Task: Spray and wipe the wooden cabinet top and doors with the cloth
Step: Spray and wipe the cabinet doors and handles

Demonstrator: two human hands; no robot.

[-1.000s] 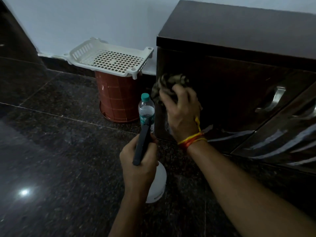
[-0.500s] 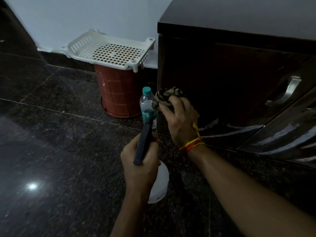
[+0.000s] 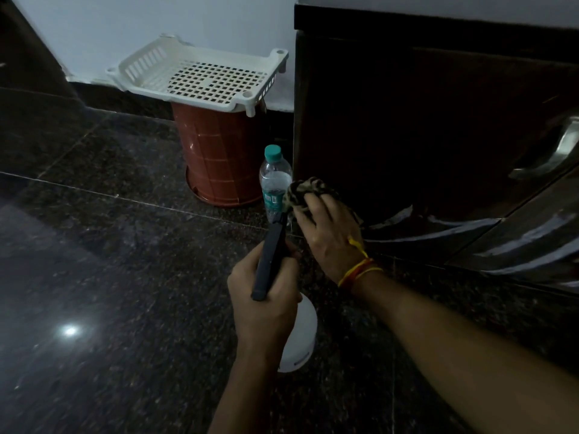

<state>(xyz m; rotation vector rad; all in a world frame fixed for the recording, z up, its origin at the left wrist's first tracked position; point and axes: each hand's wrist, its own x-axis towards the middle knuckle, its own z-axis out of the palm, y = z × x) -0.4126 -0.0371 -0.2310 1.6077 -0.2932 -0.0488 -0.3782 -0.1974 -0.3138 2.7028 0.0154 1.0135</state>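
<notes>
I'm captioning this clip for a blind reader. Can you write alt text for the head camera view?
A person's right hand presses a bunched patterned cloth against the lower corner of a dark wooden cabinet, while the left hand grips a white spray bottle with a dark trigger head. A clear plastic water bottle with a teal cap stands on the dark stone floor beside the cabinet.

Glossy dark wooden cabinet (image 3: 407, 136) bore a shiny metal handle (image 3: 551, 158), beside a clear plastic bottle (image 3: 274, 186), perforated plastic basket (image 3: 200, 79), polished speckled stone floor (image 3: 109, 277).
</notes>
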